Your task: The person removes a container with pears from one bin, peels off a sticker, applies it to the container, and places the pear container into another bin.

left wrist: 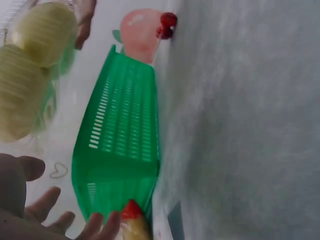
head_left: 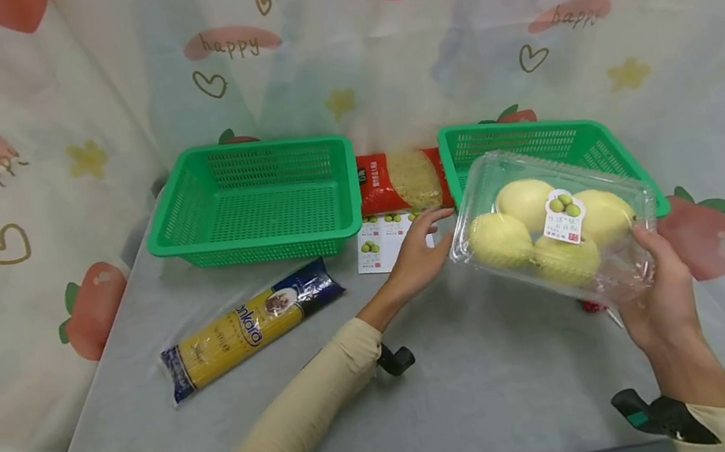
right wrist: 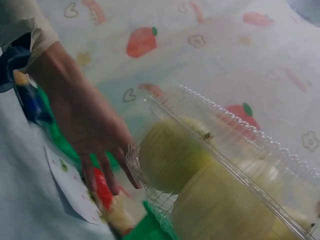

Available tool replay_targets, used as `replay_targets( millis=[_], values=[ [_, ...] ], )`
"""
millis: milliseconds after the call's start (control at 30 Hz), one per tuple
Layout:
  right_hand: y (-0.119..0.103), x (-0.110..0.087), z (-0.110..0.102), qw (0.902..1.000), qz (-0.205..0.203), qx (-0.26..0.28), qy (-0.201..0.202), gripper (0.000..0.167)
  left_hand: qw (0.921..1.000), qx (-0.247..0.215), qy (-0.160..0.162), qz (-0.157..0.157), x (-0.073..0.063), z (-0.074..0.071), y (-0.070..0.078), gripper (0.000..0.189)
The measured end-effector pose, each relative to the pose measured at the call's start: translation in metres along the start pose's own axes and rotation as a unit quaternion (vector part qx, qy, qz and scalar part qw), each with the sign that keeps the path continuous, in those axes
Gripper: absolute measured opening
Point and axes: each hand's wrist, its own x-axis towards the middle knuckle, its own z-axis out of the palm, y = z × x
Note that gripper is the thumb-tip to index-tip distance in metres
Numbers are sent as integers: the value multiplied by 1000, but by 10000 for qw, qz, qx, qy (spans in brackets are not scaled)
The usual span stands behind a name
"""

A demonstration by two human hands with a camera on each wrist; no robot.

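Note:
A clear plastic clamshell box [head_left: 618,203] of pale yellow-green fruit [head_left: 501,239] is held up, tilted, in my right hand [head_left: 664,287], which grips its right end. On its lid is a white sticker [head_left: 564,216] with a green fruit picture. My left hand [head_left: 417,261] reaches toward the box's left end with fingers spread, holding nothing. Those fingers lie over the sticker sheet [head_left: 374,250] in the head view. In the right wrist view the left hand [right wrist: 90,120] hangs beside the box's edge. The left wrist view shows its fingers apart from the fruit [left wrist: 42,35].
Two green baskets stand at the back, the left one [head_left: 265,248] and the right one [head_left: 616,151], partly hidden by the box. Between them lies a red-ended bag [head_left: 412,179]. A yellow-and-blue spaghetti pack [head_left: 250,329] lies at left. Small red round items [left wrist: 167,26] lie at right.

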Motion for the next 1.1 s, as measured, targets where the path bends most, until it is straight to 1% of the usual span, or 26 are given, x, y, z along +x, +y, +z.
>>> replay_targets(
  millis=[67,133,167,233,300,400,467,567,733,867,967,1033,1100],
  values=[
    [-7,15,-5,9999,-134,56,-2,56,9995,240,-89,200,11,6,0,45],
    [-15,31,-9,9997,-247,-30,-21,55,9987,386,-234,242,19,9,1,46],
    [-20,38,-11,9997,-232,-100,-21,56,9983,457,-303,217,21,10,1,47],
    [-27,53,-15,9997,-61,-177,164,56,9973,575,-415,179,23,11,0,47],
    [-33,66,-20,9984,201,-300,425,58,9966,650,-484,160,23,11,0,47],
    [-38,84,-25,9939,623,-425,808,63,9957,740,-517,225,22,10,-1,48],
    [-39,94,-27,9915,779,-519,900,66,9954,738,-555,257,22,10,-3,48],
    [-39,108,-30,9894,982,-659,840,71,9953,697,-613,276,22,11,-4,48],
    [-42,130,-35,9873,1192,-775,713,74,9957,623,-639,263,23,12,-4,48],
    [-47,150,-38,9806,1524,-975,748,79,9958,580,-637,308,23,13,-4,48],
    [-49,166,-41,9749,1795,-1115,698,82,9962,529,-613,324,24,14,-6,48],
    [-49,176,-44,9722,1916,-1210,592,79,9966,489,-588,323,24,15,-7,48],
    [-47,185,-47,9694,2046,-1301,392,74,9965,489,-589,332,24,16,-7,48]
  ],
)
